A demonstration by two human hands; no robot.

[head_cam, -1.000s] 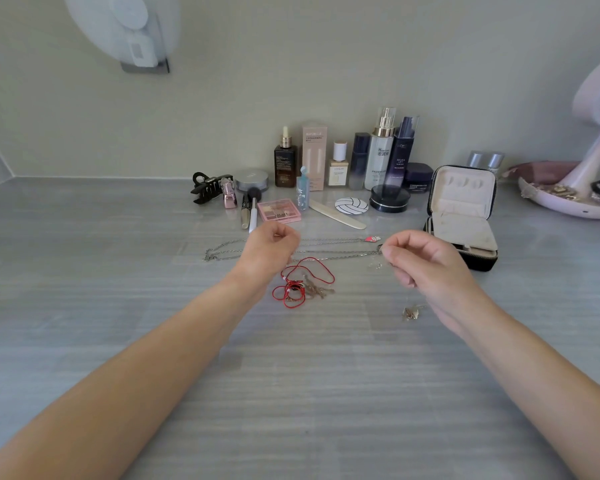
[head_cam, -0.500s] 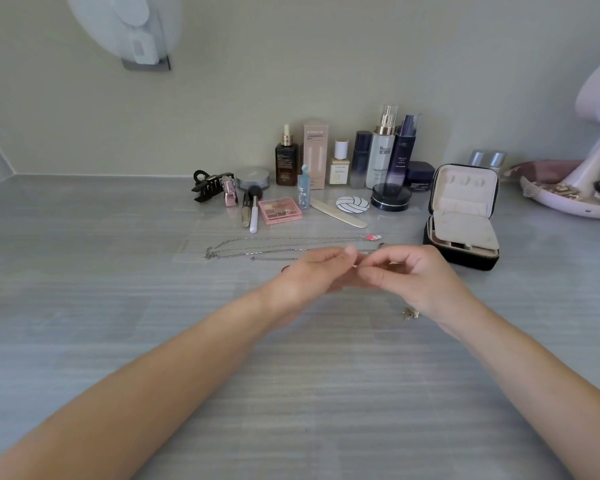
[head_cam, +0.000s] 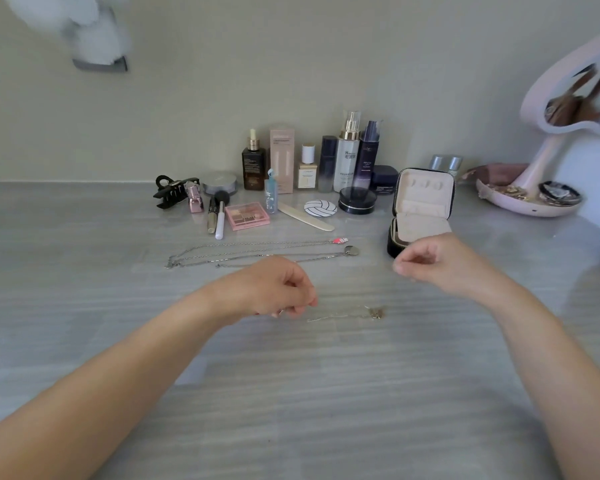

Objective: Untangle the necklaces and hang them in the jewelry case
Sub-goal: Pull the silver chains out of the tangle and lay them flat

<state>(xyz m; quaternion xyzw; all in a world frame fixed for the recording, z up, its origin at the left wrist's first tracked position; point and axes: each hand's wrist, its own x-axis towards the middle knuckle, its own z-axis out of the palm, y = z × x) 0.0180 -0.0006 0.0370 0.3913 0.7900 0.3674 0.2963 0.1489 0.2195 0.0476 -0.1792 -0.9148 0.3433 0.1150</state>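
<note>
A thin gold necklace (head_cam: pixel 343 316) with a small pendant (head_cam: pixel 377 312) lies stretched out on the grey table. My left hand (head_cam: pixel 274 289) is low over the table at the chain's left end, fingertips pinched together as if on the chain. It covers the red cord necklace, of which only a sliver shows. My right hand (head_cam: pixel 433 263) hovers higher, in front of the jewelry case (head_cam: pixel 425 202), with fingers curled shut and nothing visible in them. The case stands open, its lid upright. Two silver necklaces (head_cam: pixel 253 251) lie straightened side by side behind my left hand.
Cosmetic bottles (head_cam: pixel 347 157), a pink palette (head_cam: pixel 246 215), brushes, a black hair claw (head_cam: pixel 174 190), a nail file and a round compact line the back wall. A pink mirror stand with a tray (head_cam: pixel 534 202) of trinkets is at far right.
My hands met at the centre, then drew apart. The gold necklace that hung from my right hand now lies stretched on the table. My left hand now covers the red cord.
</note>
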